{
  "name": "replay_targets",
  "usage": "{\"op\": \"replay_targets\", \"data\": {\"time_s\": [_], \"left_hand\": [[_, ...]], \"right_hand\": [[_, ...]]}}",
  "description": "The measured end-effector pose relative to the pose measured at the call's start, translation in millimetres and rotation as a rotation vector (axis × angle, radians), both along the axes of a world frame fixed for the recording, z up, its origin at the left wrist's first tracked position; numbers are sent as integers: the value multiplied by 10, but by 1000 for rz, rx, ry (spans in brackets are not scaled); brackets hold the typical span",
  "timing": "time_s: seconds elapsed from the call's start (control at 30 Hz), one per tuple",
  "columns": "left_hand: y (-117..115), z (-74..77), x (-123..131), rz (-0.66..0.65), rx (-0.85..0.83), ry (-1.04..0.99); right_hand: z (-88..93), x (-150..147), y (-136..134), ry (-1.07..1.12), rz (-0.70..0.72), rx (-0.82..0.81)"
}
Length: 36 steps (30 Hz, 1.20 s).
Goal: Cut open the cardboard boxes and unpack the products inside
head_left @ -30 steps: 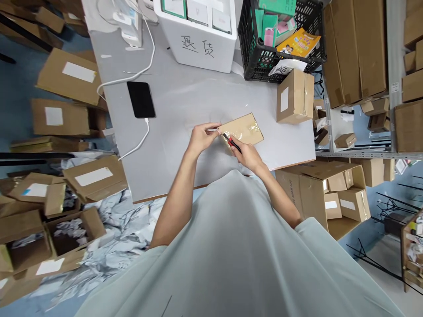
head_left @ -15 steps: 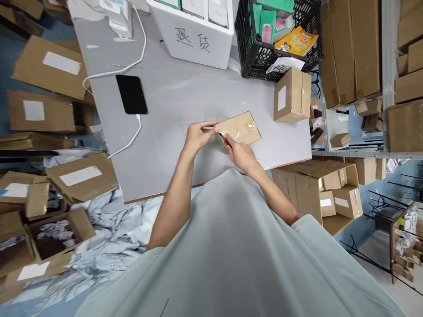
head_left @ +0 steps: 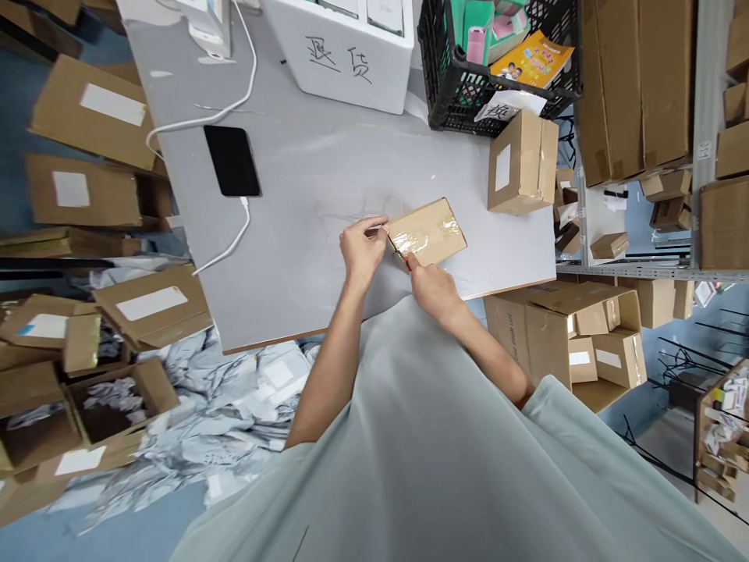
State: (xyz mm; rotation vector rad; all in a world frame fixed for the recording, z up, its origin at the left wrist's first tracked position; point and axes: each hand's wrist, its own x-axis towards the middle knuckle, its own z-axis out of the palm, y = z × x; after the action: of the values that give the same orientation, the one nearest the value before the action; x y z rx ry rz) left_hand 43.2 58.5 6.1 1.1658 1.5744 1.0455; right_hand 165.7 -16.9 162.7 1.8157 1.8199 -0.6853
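Note:
A small taped cardboard box (head_left: 431, 232) lies at a slant on the grey table (head_left: 292, 257). Clear tape shines on its top and far end. My left hand (head_left: 363, 248) pinches the box at its left corner, thumb and forefinger together. In my right hand (head_left: 436, 292) is a red and black box cutter (head_left: 407, 262), its tip at the box's near left edge. The fist hides most of the handle, and I cannot tell how deep the blade sits.
A phone (head_left: 232, 161) with a white cable lies left. Behind stand a white foam box (head_left: 351, 66), a black crate (head_left: 441, 94) and a taped carton (head_left: 520, 168). An open carton (head_left: 527, 336) holding smaller boxes stands right, below the table edge. Boxes and crumpled packaging (head_left: 234, 421) cover the left floor.
My right hand has drawn the box cutter slightly down along the box's left edge, toward me. My left hand still pinches the corner. The whole view has shifted a little.

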Motion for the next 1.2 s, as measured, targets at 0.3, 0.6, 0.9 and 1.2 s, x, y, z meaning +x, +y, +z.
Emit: {"op": "replay_targets", "data": {"time_s": [0.3,0.6,0.9,1.2], "left_hand": [[-11,76,88,21,40,83],[-80,-77,150,-6,7,-55],[-132,-34,210,7,-36,-42],[-131,34,221,-13,-55,4]], "right_hand": [[-74,83,-127,4,-8,9],[-154,172,-99,38,-7,-2],[-32,144,-80,32,-5,-48],[-9,384,-339,59,18,-115]]}}
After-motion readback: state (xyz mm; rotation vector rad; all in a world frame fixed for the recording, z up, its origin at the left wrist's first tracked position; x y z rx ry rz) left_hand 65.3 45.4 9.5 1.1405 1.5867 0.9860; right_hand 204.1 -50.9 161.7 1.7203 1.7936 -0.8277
